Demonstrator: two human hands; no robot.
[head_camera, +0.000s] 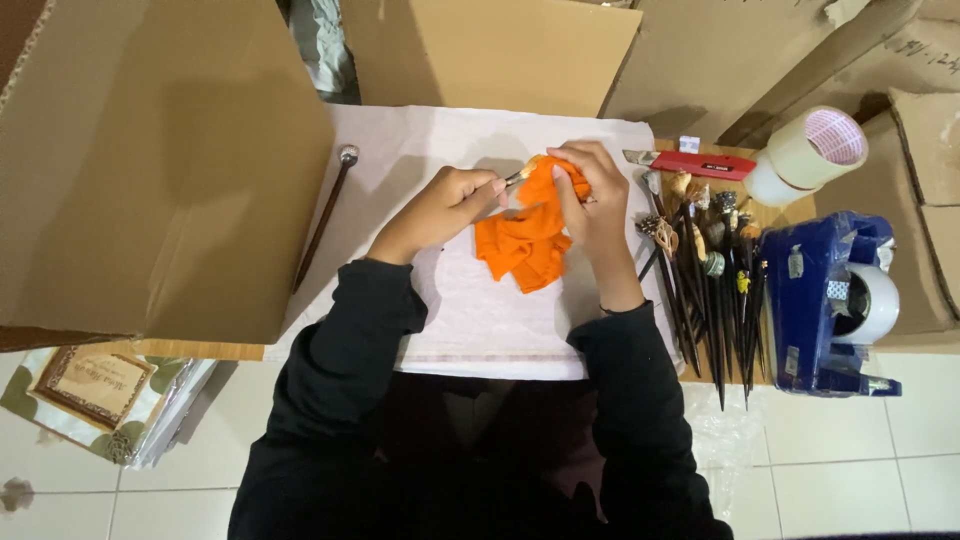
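While the left hand pinches a thin stick with its fingers together, the right hand clamps its fingers on an orange cloth above the white-covered tabletop, near a bundle of dark sticks.

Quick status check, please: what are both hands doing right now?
Left hand grips stick. Right hand wraps orange cloth over it. Nothing blocking.
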